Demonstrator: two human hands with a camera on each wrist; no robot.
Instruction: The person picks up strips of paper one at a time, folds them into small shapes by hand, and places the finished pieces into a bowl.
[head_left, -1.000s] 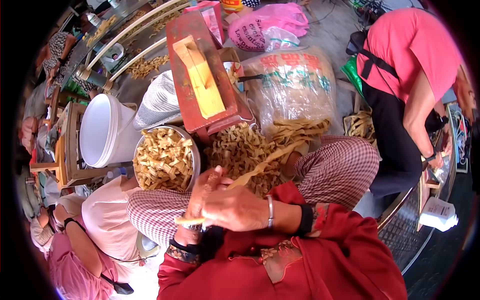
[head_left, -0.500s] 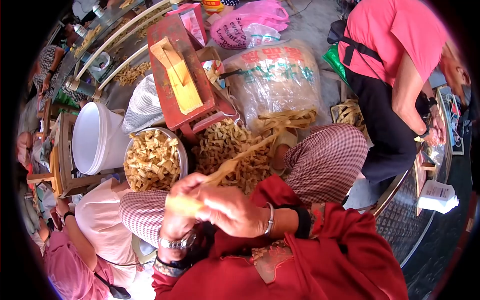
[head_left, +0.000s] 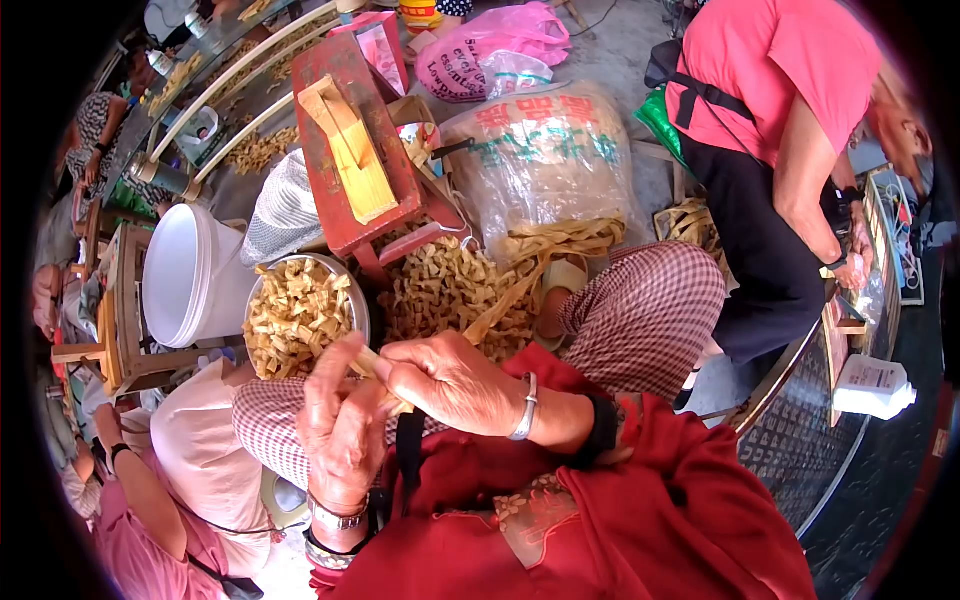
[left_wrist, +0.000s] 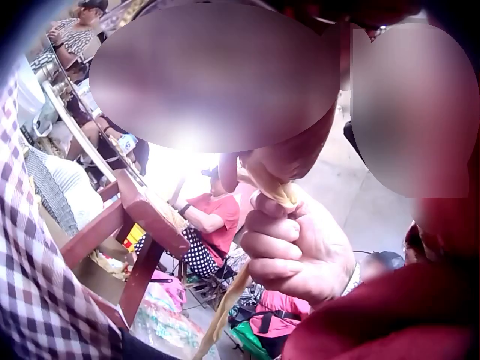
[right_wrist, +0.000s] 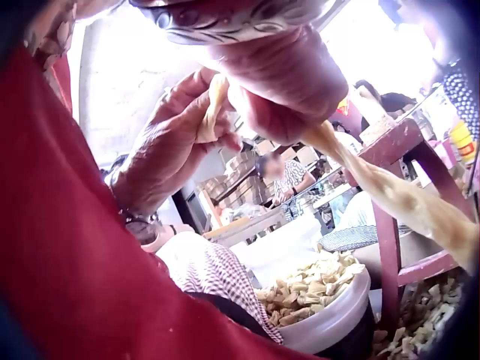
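Note:
A long tan strip point(head_left: 500, 307) runs from a bundle of strips point(head_left: 570, 238) on the floor up to the hands over the lap. The right hand point(head_left: 455, 385) curls its fingers round the strip, as the left wrist view also shows: right hand point(left_wrist: 300, 251), strip point(left_wrist: 225, 311). At the strip's folded end, the left hand point(head_left: 343, 430) pinches it between thumb and fingers, close beside the right hand. From the right wrist view, the left hand point(right_wrist: 169, 142) holds the short end, and the strip point(right_wrist: 405, 195) leaves the right hand point(right_wrist: 281, 86) on the other side.
A bowl point(head_left: 362, 318) full of short knotted pieces stands by the left knee, near a pile of similar pieces point(head_left: 450, 290). Beyond are a red bench point(head_left: 340, 222) with a yellow wooden block point(head_left: 350, 150), a white bucket point(head_left: 180, 275) and a plastic-wrapped bale point(head_left: 550, 165). People sit on both sides.
The left hand has turned, its back now facing up and its fingers pointing away from the body. The right hand still grips the strip. The head view has shifted slightly.

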